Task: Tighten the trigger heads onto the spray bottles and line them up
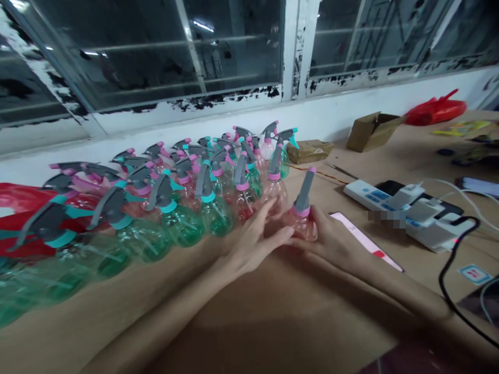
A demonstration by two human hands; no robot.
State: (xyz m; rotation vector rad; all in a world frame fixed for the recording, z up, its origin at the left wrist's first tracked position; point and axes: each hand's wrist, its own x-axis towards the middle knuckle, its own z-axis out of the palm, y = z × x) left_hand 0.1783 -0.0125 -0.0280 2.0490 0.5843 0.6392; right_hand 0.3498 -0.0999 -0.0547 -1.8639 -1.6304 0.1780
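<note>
A pink clear spray bottle [301, 218] with a grey trigger head and pink collar stands upright on the brown table [273, 311]. My right hand [331, 241] is wrapped round its right side. My left hand [255, 239] lies with fingers stretched flat against its left side, touching it. Just behind my left hand stands a crowd of several green and pink spray bottles [187, 192] with grey triggers, running off to the left.
A white power strip [405, 213] with plugs and a black cable [452, 270] lie at right. A flat white and pink strip [366, 241] lies beside my right hand. Cardboard boxes [372, 130] and a red bag [434, 110] sit by the wall under the windows.
</note>
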